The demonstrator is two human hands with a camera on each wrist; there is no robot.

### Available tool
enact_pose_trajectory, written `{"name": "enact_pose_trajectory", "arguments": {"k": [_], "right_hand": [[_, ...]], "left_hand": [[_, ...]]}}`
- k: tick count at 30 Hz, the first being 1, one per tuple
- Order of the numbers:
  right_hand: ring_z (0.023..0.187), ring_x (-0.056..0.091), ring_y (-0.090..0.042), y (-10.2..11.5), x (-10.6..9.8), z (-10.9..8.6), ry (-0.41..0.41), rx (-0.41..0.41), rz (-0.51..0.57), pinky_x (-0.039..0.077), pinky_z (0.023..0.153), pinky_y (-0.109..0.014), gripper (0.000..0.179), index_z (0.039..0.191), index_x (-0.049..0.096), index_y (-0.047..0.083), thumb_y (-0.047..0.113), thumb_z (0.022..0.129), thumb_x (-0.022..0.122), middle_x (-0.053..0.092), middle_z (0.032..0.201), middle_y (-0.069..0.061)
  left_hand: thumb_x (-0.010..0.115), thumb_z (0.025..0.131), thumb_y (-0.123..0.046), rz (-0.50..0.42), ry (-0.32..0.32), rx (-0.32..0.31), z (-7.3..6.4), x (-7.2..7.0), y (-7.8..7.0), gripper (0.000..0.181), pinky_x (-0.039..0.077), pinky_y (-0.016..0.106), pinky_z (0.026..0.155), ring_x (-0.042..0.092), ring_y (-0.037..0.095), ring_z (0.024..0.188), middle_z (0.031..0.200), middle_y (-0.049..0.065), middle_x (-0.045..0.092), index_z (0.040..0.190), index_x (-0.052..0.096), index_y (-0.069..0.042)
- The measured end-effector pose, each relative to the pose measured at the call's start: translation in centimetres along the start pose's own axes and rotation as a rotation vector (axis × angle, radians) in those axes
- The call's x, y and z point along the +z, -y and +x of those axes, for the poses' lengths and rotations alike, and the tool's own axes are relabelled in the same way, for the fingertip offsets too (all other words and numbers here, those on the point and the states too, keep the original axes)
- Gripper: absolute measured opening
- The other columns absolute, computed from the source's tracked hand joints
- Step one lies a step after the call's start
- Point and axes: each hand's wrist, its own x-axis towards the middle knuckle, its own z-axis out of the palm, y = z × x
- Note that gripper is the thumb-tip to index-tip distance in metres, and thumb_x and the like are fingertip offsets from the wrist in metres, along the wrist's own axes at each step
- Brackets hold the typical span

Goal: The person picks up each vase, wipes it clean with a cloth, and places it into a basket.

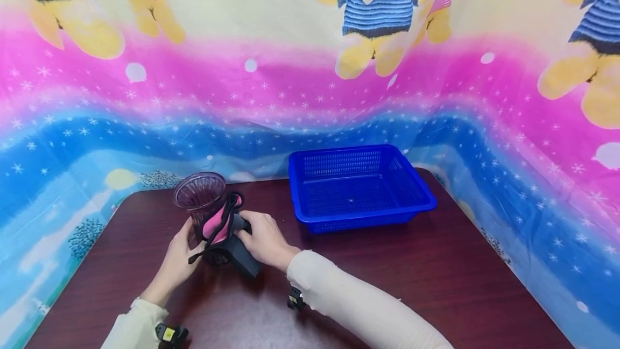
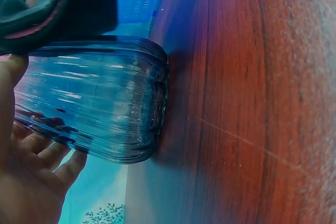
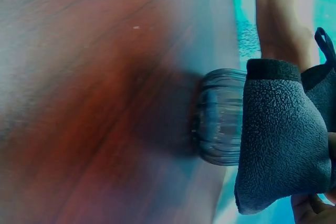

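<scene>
A purple-tinted ribbed glass vase (image 1: 198, 192) with a flared rim stands at the left of the table. My left hand (image 1: 179, 260) grips its side, thumb and fingers (image 2: 52, 156) around the glass in the left wrist view. My right hand (image 1: 267, 238) holds a dark grey fleecy cloth (image 3: 283, 129) with a pink side and black cord against the vase's right side. The cloth hides much of the vase's middle in the head view. Low on the vase, the ribbed base (image 2: 152, 103) meets the tabletop.
A blue plastic basket (image 1: 363, 218) with perforated walls stands at the back right of the dark red-brown wooden table (image 1: 387, 279). A printed curtain (image 1: 271, 90) with bears and snowflakes hangs behind and beside the table.
</scene>
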Motion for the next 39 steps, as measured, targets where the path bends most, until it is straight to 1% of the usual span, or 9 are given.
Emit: {"name": "enact_pose_trajectory", "arguments": {"k": [1,3,8,13,15,17,20,21,39], "right_hand": [[0.071,0.055,-0.006,-0.1,0.1,-0.1,0.007,0.004,0.0,0.042,0.063,-0.014,0.009,0.101,0.07,0.017,0.015,0.093,0.07,0.069,0.083,0.006],[0.071,0.056,-0.006,-0.5,0.5,-0.4,0.017,0.013,-0.005,0.043,0.064,-0.014,0.009,0.101,0.07,0.016,0.014,0.092,0.071,0.069,0.084,0.006],[0.072,0.056,-0.004,-1.2,1.4,-0.9,0.037,0.033,-0.043,0.045,0.066,-0.015,0.012,0.102,0.071,0.016,0.013,0.091,0.072,0.07,0.085,0.006],[0.073,0.056,-0.003,-1.7,2.0,-1.4,0.072,0.055,-0.077,0.046,0.066,-0.017,0.01,0.099,0.071,0.017,0.013,0.09,0.072,0.071,0.085,0.007],[0.073,0.056,-0.003,-1.8,2.3,-1.6,0.086,0.061,-0.092,0.047,0.067,-0.018,0.01,0.099,0.071,0.017,0.012,0.09,0.072,0.071,0.085,0.007],[0.073,0.057,-0.004,-2.0,2.4,-1.7,0.096,0.063,-0.1,0.048,0.067,-0.018,0.009,0.098,0.071,0.016,0.012,0.09,0.073,0.072,0.085,0.006],[0.073,0.057,-0.005,-2.2,2.6,-1.9,0.104,0.068,-0.108,0.048,0.067,-0.019,0.01,0.098,0.071,0.016,0.011,0.089,0.073,0.071,0.084,0.006],[0.073,0.058,-0.005,-2.3,2.7,-2.0,0.107,0.073,-0.111,0.048,0.067,-0.02,0.01,0.098,0.071,0.016,0.011,0.089,0.073,0.071,0.084,0.006],[0.064,0.052,-0.007,-3.0,3.5,-2.5,0.181,0.142,-0.177,0.043,0.058,-0.022,0.007,0.084,0.07,0.018,0.012,0.087,0.073,0.061,0.071,0.007]], "left_hand": [[0.062,0.092,-0.005,-0.008,0.0,-0.003,0.0,0.0,0.0,0.06,0.032,-0.006,0.091,0.063,0.028,0.123,0.136,0.036,0.058,0.146,0.04,0.008],[0.064,0.093,-0.009,-0.01,-0.003,-0.011,-0.1,0.0,0.0,0.062,0.031,-0.006,0.092,0.058,0.048,0.124,0.137,0.035,0.057,0.148,0.039,0.007],[0.067,0.095,-0.013,0.012,-0.022,-0.009,-0.3,0.1,0.2,0.063,0.031,-0.006,0.092,0.057,0.048,0.124,0.138,0.033,0.058,0.149,0.04,0.006],[0.065,0.097,-0.012,0.005,0.001,-0.015,-0.4,-0.1,0.4,0.061,0.029,-0.006,0.093,0.055,0.049,0.127,0.14,0.035,0.055,0.149,0.038,0.008],[0.064,0.099,-0.017,0.009,0.015,-0.034,-0.4,-0.2,0.3,0.062,0.041,0.006,0.1,0.055,0.05,0.129,0.141,0.035,0.054,0.149,0.037,0.007],[0.063,0.1,-0.021,0.014,0.029,-0.058,-0.4,-0.3,0.1,0.063,0.049,0.026,0.105,0.054,0.05,0.131,0.143,0.034,0.052,0.151,0.036,0.005],[0.063,0.101,-0.025,0.012,0.047,-0.087,-0.3,-0.4,-0.1,0.067,0.045,0.057,0.106,0.053,0.05,0.132,0.145,0.034,0.05,0.153,0.033,0.003],[0.063,0.101,-0.025,0.006,0.051,-0.094,-0.3,-0.4,-0.2,0.068,0.045,0.059,0.106,0.052,0.05,0.133,0.146,0.034,0.05,0.153,0.032,0.003],[0.062,0.101,-0.028,0.015,0.058,-0.118,-0.1,-0.1,-0.1,0.069,0.045,0.06,0.107,0.051,0.05,0.134,0.146,0.035,0.049,0.154,0.03,0.004]]}}
